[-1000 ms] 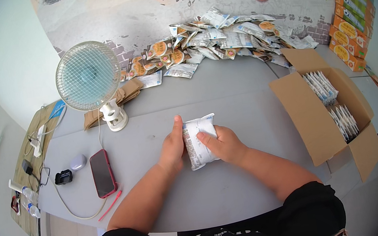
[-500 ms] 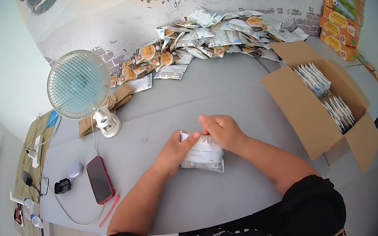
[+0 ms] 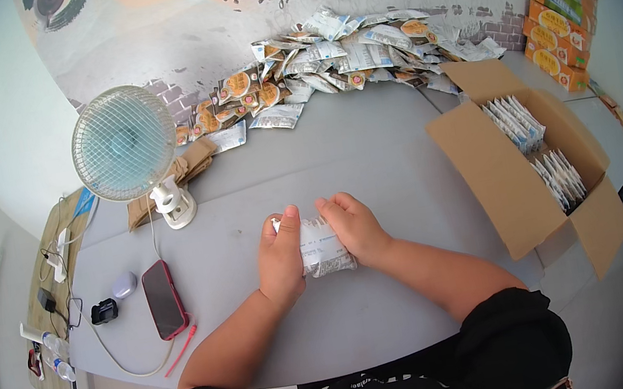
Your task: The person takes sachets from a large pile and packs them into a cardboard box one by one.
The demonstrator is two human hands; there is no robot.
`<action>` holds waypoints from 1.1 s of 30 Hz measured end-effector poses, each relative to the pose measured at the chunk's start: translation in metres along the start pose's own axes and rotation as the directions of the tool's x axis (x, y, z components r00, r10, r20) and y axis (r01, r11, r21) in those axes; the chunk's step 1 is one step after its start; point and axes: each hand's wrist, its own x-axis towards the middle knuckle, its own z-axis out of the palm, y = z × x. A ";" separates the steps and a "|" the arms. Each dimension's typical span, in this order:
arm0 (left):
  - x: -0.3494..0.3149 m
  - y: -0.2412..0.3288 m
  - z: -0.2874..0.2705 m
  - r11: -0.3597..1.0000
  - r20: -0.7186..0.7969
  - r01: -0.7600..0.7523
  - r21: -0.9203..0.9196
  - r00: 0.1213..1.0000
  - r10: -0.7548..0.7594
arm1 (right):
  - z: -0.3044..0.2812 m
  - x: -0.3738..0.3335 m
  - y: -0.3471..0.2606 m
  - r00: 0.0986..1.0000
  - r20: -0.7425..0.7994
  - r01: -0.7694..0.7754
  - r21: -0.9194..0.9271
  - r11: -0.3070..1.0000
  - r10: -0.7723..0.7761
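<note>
Between my two hands is a white packet (image 3: 324, 250) with fine print on its face, over the near middle of the table. My left hand (image 3: 281, 255) grips its left edge, thumb pointing up along the front. On the opposite edge my right hand (image 3: 358, 229) is closed, its thumb near the top of the packet. The fingers behind the packet are hidden. To the right stands an open cardboard box (image 3: 490, 187) with two rows of similar packets (image 3: 516, 126) standing on edge. A long heap of loose packets (image 3: 338, 56) lies along the back of the table.
A white clip-on fan (image 3: 126, 146) stands at the left back, beside folded brown cardboard (image 3: 196, 157). Nearer are a red-cased phone (image 3: 164, 299), a black case (image 3: 104, 311), a lilac case (image 3: 124, 284) and a cable. Orange and green boxes (image 3: 559, 33) are stacked at the far right.
My hands have moved apart to the packet's two side edges, the left one now more upright. The packet has turned straighter and shifted slightly up the view.
</note>
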 end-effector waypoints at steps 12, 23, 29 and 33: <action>0.002 0.002 0.004 0.987 -0.177 -0.158 -0.004 0.972 0.155 | -0.005 -0.002 -0.007 0.961 0.102 -0.271 0.169 0.948 0.257; -0.002 -0.013 -0.003 0.981 0.012 -0.175 0.085 0.984 0.175 | 0.005 -0.001 0.017 1.000 0.021 -0.015 0.076 0.997 0.013; 0.006 -0.012 -0.007 0.994 0.058 -0.109 0.031 0.993 0.108 | -0.004 0.001 0.012 0.994 -0.090 0.064 0.015 0.998 -0.062; 0.016 -0.008 -0.016 0.974 0.173 -0.015 0.226 0.985 -0.025 | -0.013 0.003 0.007 0.980 -0.188 0.073 0.019 0.997 -0.068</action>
